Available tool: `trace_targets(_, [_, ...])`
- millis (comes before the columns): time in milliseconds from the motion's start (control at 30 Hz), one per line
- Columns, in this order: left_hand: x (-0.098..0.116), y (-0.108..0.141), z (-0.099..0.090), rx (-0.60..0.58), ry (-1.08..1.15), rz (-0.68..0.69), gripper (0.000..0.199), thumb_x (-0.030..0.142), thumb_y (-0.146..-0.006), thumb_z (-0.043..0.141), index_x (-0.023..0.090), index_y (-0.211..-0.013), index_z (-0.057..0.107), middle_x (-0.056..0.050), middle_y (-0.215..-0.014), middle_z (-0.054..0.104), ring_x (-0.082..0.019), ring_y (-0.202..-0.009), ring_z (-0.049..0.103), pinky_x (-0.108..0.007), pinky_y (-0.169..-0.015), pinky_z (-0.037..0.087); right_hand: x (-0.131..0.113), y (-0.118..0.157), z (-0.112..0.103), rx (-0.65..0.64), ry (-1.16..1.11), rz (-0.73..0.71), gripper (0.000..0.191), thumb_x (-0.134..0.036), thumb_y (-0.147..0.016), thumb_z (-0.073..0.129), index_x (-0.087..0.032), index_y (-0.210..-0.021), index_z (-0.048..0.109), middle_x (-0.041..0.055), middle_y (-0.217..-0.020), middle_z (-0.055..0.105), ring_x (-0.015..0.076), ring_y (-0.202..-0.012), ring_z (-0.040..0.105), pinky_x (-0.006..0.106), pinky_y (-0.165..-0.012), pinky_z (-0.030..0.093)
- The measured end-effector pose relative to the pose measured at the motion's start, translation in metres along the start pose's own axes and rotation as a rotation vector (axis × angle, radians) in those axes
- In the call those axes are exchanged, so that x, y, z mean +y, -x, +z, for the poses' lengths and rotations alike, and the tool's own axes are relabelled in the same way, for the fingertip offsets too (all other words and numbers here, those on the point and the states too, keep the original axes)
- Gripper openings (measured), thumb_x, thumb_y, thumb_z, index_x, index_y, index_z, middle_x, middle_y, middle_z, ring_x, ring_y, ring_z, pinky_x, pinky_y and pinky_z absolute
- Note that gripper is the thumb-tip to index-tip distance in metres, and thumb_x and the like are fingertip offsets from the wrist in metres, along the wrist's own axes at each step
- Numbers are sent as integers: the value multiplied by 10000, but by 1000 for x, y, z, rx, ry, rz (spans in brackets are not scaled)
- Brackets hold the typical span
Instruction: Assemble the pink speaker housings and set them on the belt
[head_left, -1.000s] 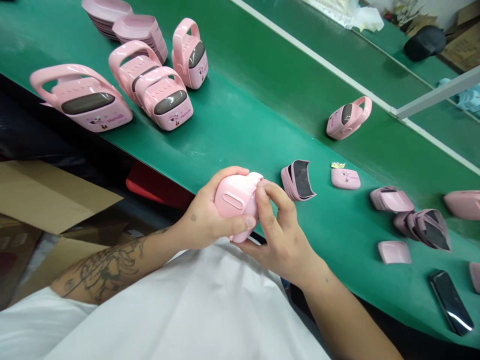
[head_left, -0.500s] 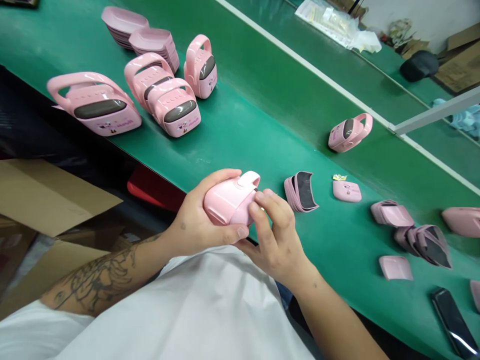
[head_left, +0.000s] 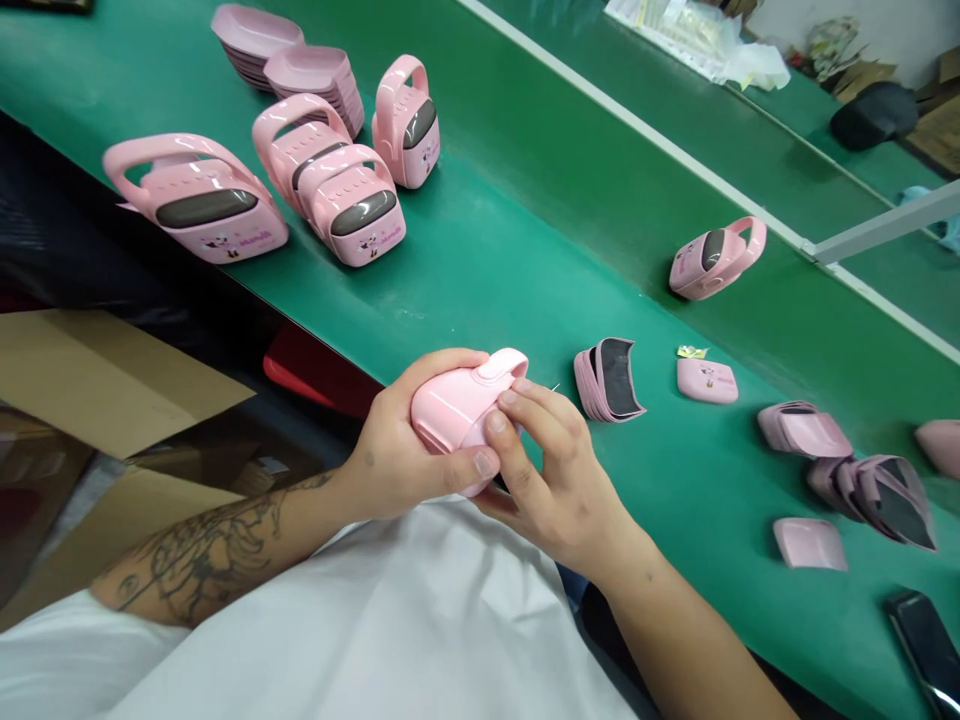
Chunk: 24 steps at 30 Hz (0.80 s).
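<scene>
Recording, we list our left hand (head_left: 394, 450) gripping a pink plastic case (head_left: 457, 405), our right hand (head_left: 555, 470) fingering its edge, finished handled cases (head_left: 352, 205) standing on the green desk (head_left: 525, 250), and loose shells (head_left: 802, 432) still unassembled.

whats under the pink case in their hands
Below the pink plastic case, gripped by the left hand and right hand, a white shirt and the green belt show around the hands; the spot directly beneath is hidden.

Pink lettering (head_left: 255, 238) on pink case (head_left: 187, 240), too small to read.
</scene>
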<state>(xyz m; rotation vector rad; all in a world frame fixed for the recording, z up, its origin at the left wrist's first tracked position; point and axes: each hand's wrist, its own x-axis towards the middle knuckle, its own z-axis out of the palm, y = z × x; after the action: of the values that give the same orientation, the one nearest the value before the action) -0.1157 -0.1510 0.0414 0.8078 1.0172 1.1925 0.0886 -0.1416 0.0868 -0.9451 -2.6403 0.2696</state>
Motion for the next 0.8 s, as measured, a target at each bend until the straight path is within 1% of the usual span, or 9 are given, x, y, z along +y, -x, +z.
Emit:
trace_targets(133, [-1, 2, 1, -17, 15, 26, 646, 365, -746, 1033, 209, -1319, 779, -80, -1274, 828, -238, -1076, 830, -266, -902, 693, 3, -2, 0, 27, -40, -36, 672, -342, -902, 865, -35, -1431, 585, 208, -1426, 583, 335, -1485, 553, 521, -1212, 596])
trace_targets(233, [-6, 1, 2, -51, 123, 39, 628, 343, -782, 1016, 243, -1355, 781, -82, -1295, 821, -247, -1113, 831, -265, -912, 692, 4, 1, 1, 13, -84, -10, 693, -317, -905, 859, -76, -1478, 554, 204, -1483, 547, 330, -1535, 520, 529, -1262, 579])
trace_targets(300, [-11, -3, 2, -73, 214, 50, 654, 386, -793, 1015, 263, -1387, 772, -91, -1320, 808, -248, -1126, 825, -257, -892, 690, 3, 5, -1, 21, -161, 79, 788, -435, -935, 837, -84, -1549, 491, 223, -1526, 512, 301, -1562, 496, 502, -1288, 572])
trace_targets(367, [-17, -8, 2, -93, 278, 86, 706, 442, -795, 1016, 280, -1429, 752, -100, -1355, 785, -254, -1149, 814, -273, -917, 689, 2, 6, -4, 71, -261, 263, 816, -570, -980, 762, -78, -1563, 472, 213, -1467, 550, 225, -1473, 555, 404, -1226, 605])
trace_targets(467, [-27, -17, 2, -129, 267, 169, 827, 473, -777, 1026, 306, -1520, 700, -115, -1449, 724, -288, -1272, 768, -339, -1058, 667, -1, 3, -8, 128, -425, 488, 557, -540, -1040, 693, -135, -1406, 582, 101, -1234, 655, 95, -1193, 637, 245, -1032, 611])
trace_targets(533, [-34, -22, 1, -166, 243, 193, 949, 508, -758, 1033, 345, -1604, 635, -126, -1512, 682, -323, -1317, 744, -401, -1096, 658, -1, -3, -7, 152, -485, 545, 380, -460, -1038, 717, -162, -1252, 615, 46, -1122, 669, 58, -1081, 639, 194, -947, 581])
trace_targets(600, [-40, -25, -3, -229, 230, 158, 1055, 564, -752, 1028, 410, -1680, 550, -131, -1584, 640, -360, -1361, 721, -469, -1108, 656, 1, -9, -3, 196, -504, 589, 314, -424, -1027, 737, -164, -1144, 605, 22, -1042, 657, 45, -999, 625, 175, -880, 553])
trace_targets(667, [-44, -26, -10, -255, 190, 84, 1133, 638, -701, 1038, 437, -1695, 532, -130, -1624, 614, -377, -1381, 708, -495, -1118, 652, 5, -13, 2, 222, -511, 609, 283, -394, -1022, 741, -163, -1068, 585, 11, -982, 636, 42, -924, 603, 172, -817, 528])
trace_targets(800, [-39, -25, -27, -179, -84, -83, 1260, 673, -578, 1079, 354, -1690, 578, -157, -1530, 669, -381, -1350, 705, -470, -1117, 656, 16, -16, 8, 177, -460, 525, 250, -324, -995, 773, -163, -1043, 586, 13, -965, 654, 54, -913, 615, 197, -802, 529])
